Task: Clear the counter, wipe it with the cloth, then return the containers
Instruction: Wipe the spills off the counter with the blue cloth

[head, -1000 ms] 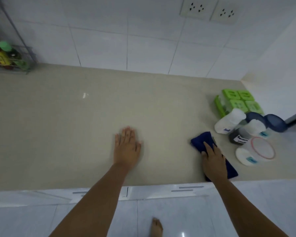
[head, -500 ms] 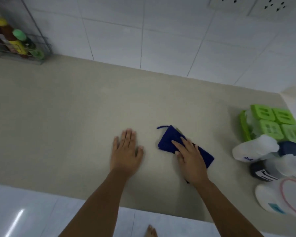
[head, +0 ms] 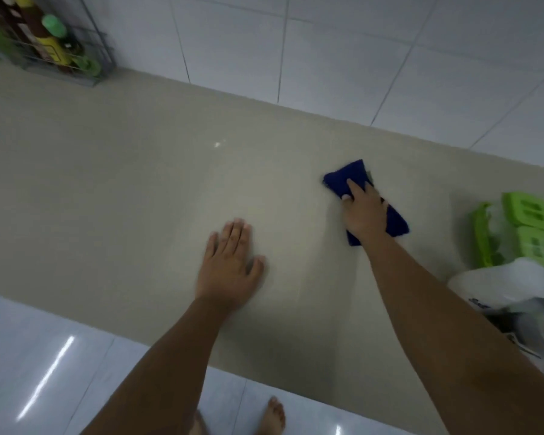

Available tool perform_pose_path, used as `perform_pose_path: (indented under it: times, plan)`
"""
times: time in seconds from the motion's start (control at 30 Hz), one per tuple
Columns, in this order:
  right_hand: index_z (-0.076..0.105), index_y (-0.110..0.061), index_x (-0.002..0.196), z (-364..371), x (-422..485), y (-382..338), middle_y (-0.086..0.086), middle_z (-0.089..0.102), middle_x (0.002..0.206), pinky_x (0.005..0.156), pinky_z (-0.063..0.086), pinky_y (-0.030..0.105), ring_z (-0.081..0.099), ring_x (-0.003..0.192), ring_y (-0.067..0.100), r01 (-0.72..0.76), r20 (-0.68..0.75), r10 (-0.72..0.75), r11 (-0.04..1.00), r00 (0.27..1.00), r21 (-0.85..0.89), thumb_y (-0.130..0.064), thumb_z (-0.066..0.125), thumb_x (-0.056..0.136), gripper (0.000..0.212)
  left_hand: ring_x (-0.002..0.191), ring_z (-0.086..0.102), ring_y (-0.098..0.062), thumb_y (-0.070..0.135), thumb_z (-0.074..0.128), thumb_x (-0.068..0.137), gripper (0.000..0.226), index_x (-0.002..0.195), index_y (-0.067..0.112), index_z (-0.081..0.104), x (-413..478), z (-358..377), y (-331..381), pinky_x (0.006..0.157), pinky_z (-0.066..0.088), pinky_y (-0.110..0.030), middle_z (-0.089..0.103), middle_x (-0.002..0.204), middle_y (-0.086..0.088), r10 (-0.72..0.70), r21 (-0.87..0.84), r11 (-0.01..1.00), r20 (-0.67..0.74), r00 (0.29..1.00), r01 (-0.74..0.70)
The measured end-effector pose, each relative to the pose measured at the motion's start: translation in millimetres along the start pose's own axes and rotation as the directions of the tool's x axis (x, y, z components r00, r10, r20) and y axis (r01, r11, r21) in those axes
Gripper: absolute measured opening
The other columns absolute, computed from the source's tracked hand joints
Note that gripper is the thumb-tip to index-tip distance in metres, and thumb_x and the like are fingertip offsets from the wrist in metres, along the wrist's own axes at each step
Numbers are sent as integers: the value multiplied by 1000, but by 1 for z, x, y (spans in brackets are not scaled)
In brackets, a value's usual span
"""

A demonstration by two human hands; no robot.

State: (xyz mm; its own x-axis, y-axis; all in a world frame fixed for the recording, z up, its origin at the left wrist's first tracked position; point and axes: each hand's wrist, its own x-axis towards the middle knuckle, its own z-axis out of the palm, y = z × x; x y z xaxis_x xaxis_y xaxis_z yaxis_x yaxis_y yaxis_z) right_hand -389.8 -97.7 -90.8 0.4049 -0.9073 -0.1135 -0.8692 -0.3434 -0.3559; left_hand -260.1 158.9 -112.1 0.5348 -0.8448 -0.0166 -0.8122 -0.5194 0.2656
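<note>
A folded dark blue cloth (head: 347,177) lies flat on the beige counter (head: 123,171), right of centre. My right hand (head: 363,211) presses down on the cloth, covering its middle. Resting flat on the bare counter is my left hand (head: 230,268), fingers spread and holding nothing. The containers are bunched at the right edge: a green-lidded rack (head: 528,227) behind, a white jar (head: 496,285) lying in front of it, and more jars cut off by the frame.
A wire rack with several bottles (head: 49,42) stands at the far left against the white tiled wall (head: 296,51). The counter's front edge runs diagonally across the bottom, with glossy floor tiles (head: 44,356) and my bare feet below.
My right hand has slid the cloth away from me, towards the wall and to the right. My left hand has stayed planted on the counter.
</note>
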Motion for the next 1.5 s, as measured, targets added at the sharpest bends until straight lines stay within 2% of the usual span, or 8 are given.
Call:
perform_pose_path:
  times: [0.23, 0.53, 0.7, 0.87, 1.03, 1.13, 1.37, 1.5]
  plan:
    - [36, -31, 147, 22, -104, 1, 7, 29, 157, 123, 5, 38, 21, 147, 24, 296, 6, -296, 955, 955, -22, -30, 29, 105, 43, 150, -1, -15, 56, 4, 84, 81, 153, 15, 8, 1, -2, 0, 123, -3, -37, 4, 162, -3, 11, 20, 1000, 43, 999, -11]
    - [27, -35, 150, 7, -157, 31, 3, 20, 160, 122, 1, 42, 14, 149, 23, -22, -48, 19, 998, 999, -66, -37, 21, 104, 46, 150, 7, -22, 54, 4, 85, 81, 151, 9, 17, -14, -7, -2, 120, -4, -43, 13, 161, -9, 27, -15, 1000, 46, 999, -26]
    - [43, -40, 140, 16, -173, 0, -7, 21, 159, 119, -12, 36, 5, 150, 16, 274, 212, -311, 943, 926, 186, -30, 30, 105, 39, 147, 20, -27, 39, 7, 88, 71, 148, 6, 26, -39, -8, -19, 119, 10, -52, 25, 157, -12, 23, 42, 999, 30, 999, -24]
    - [46, -39, 138, 21, -221, -12, -16, 19, 154, 115, -17, 30, 1, 148, 10, 432, 306, -488, 871, 817, 235, -27, 34, 104, 38, 150, 5, -22, 38, -8, 81, 79, 152, 8, 9, -54, -18, -47, 120, 0, -46, 9, 161, -9, -137, 20, 990, 45, 990, 136]
    - [18, -44, 149, 26, -254, -16, -19, 4, 157, 120, -11, 35, -6, 146, 6, 529, 340, -500, 849, 796, 11, -58, 9, 94, 57, 150, 9, -24, 39, -10, 79, 82, 151, 7, 13, -65, -17, -48, 121, 4, -47, 13, 161, -10, -40, 19, 999, 63, 997, 39]
    - [-3, -44, 149, 27, -249, -18, -14, 0, 161, 123, -4, 38, -7, 148, 9, 537, 326, -476, 834, 817, -128, -58, 15, 95, 59, 149, 13, -25, 39, -8, 80, 82, 151, 6, 17, -66, -17, -50, 120, 8, -48, 17, 160, -11, -37, 12, 999, 70, 997, 36]
    - [-5, -43, 150, 25, -244, -20, -10, -3, 162, 122, -5, 39, -6, 150, 18, 561, 347, -482, 808, 805, -179, -71, 0, 84, 71, 150, 1, -21, 41, -23, 69, 93, 153, 9, 4, -65, -29, -49, 121, 5, -44, 3, 162, -8, -19, 92, 996, 152, 988, 5]
    - [-4, -43, 150, 20, -247, -26, -11, -4, 162, 122, -5, 39, -8, 150, 17, 502, 366, -432, 856, 824, -121, -70, 2, 87, 69, 150, -1, -22, 35, 2, 97, 61, 152, 8, 1, -65, -38, -45, 122, 5, -44, -1, 162, -8, -5, 128, 991, 217, 976, -23]
